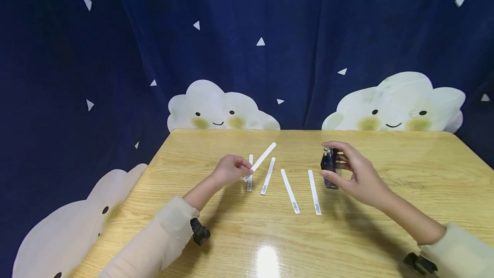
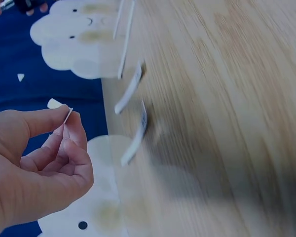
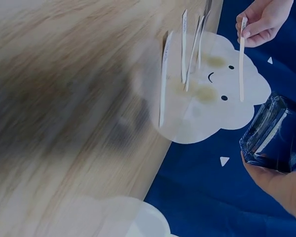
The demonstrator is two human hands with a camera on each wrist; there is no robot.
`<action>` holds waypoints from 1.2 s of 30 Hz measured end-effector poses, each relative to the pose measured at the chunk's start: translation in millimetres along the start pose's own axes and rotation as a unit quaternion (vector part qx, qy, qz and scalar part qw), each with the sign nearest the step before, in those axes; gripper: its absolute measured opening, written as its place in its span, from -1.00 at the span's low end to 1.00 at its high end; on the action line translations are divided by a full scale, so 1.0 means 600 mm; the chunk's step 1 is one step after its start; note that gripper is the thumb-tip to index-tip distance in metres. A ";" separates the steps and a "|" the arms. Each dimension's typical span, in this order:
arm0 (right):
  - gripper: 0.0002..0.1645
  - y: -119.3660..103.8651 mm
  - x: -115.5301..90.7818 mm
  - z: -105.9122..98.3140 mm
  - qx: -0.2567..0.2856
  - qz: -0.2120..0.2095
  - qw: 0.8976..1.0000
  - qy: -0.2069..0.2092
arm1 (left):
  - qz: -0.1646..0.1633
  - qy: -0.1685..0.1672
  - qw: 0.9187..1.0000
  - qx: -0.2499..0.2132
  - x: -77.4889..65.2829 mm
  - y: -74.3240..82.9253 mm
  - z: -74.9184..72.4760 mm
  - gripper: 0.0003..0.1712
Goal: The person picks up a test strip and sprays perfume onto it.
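Observation:
My left hand (image 1: 231,169) pinches a white scent test strip (image 1: 264,155) by its end between thumb and fingertips. The strip slants up and away to the right, overlapping one strip (image 1: 249,187) on the table in the head view. Further right, several more strips (image 1: 268,176) lie in a loose row with small printed marks at their near ends. In my right hand (image 1: 359,178) is a dark blue glass perfume bottle (image 1: 329,163), gripped between thumb and fingers. The right wrist view shows the bottle's faceted glass (image 3: 276,133) close up, with the held strip (image 3: 241,69) beyond it.
A light wooden table (image 1: 216,243) bears the strips. Behind it hangs a dark blue curtain (image 1: 293,12) with white triangles, and smiling cloud shapes (image 1: 401,102) stand along the table's far edge. Black wrist cameras (image 1: 200,231) sit at both sleeves.

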State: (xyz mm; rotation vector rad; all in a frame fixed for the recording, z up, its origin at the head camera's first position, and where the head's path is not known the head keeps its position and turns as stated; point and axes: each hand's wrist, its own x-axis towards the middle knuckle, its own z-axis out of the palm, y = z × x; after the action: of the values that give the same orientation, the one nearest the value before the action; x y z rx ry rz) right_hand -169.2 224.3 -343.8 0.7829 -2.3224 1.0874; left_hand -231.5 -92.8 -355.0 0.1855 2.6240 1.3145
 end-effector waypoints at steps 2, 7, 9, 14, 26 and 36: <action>-0.17 -0.003 0.003 0.002 -0.004 0.005 1.000 -0.001 | 0.007 -0.002 1.000 -0.003 -0.001 0.005 0.005 -0.91; -0.20 -0.009 0.010 0.006 -0.024 0.014 1.000 0.005 | 0.025 -0.013 1.000 -0.002 -0.005 0.015 0.015 -0.90; -0.21 -0.011 0.012 0.008 -0.036 0.012 0.999 0.008 | 0.029 -0.021 0.999 -0.004 -0.007 0.019 0.018 -0.89; -0.20 -0.013 0.014 0.016 -0.062 -0.002 0.998 0.010 | 0.025 -0.040 0.999 -0.016 -0.013 0.026 0.023 -0.88; -0.26 -0.018 0.019 0.037 -0.103 0.004 0.995 0.019 | 0.022 -0.050 0.998 -0.039 -0.017 0.029 0.027 -0.90; -0.28 -0.023 0.024 0.053 -0.142 0.020 0.989 0.032 | 0.029 -0.052 0.997 -0.044 -0.021 0.032 0.033 -0.87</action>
State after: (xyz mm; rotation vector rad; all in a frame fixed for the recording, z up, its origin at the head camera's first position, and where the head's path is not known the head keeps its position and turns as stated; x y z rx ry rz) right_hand -175.8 187.6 -346.2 0.5854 -2.3762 0.7609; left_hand -214.3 -68.6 -349.6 0.3089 2.4864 1.3974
